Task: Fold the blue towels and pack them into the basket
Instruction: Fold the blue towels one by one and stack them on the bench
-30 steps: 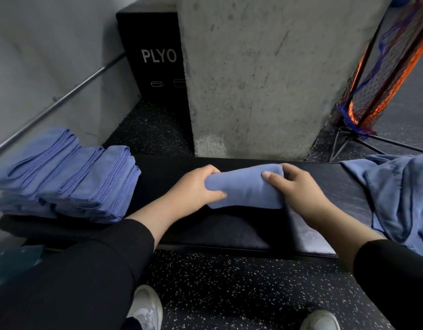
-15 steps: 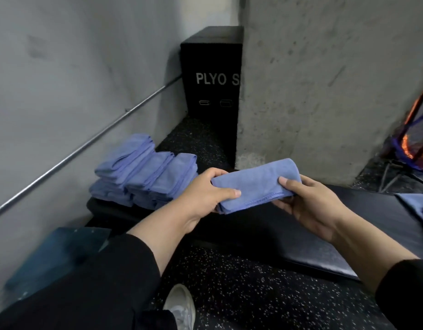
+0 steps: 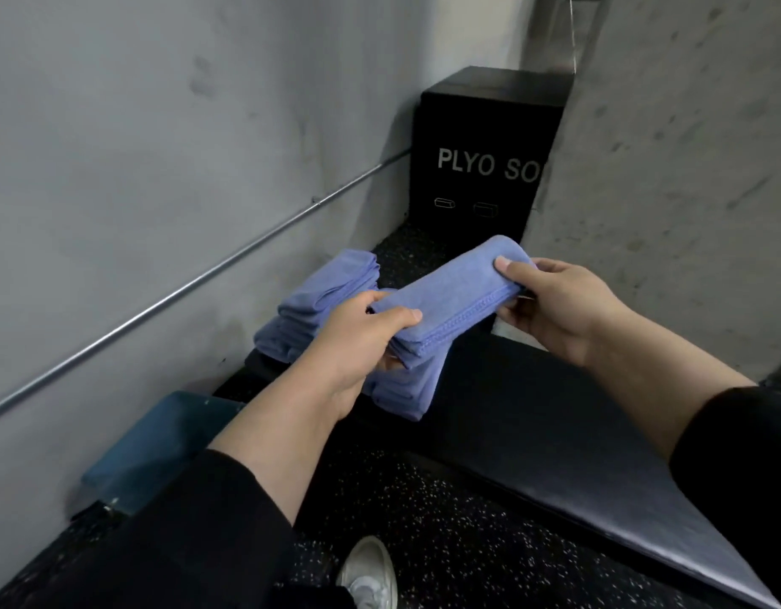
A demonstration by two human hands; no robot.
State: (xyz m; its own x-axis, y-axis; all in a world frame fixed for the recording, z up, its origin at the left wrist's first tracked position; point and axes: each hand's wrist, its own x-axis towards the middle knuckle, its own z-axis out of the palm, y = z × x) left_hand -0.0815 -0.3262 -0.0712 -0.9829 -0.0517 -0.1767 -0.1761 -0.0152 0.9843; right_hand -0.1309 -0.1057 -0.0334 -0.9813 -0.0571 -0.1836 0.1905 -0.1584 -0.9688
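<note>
At far left a metal rail runs along the grey wall, and a blue bin sits on the floor below it. On the left end of the black bench rests a stack of folded blue towels. Just in front of it the left hand holds the near end of a folded towel, thumb laid flat on top and fingers curled beneath, so the grip is narrow and closed on the cloth. The towel is lifted off the bench, tilted up toward the right. The right hand pinches its far end, thumb over the top edge, fingers underneath. Behind stands a black box lettered "PLYO SO", beside a concrete pillar. A white shoe shows on the speckled floor.
</note>
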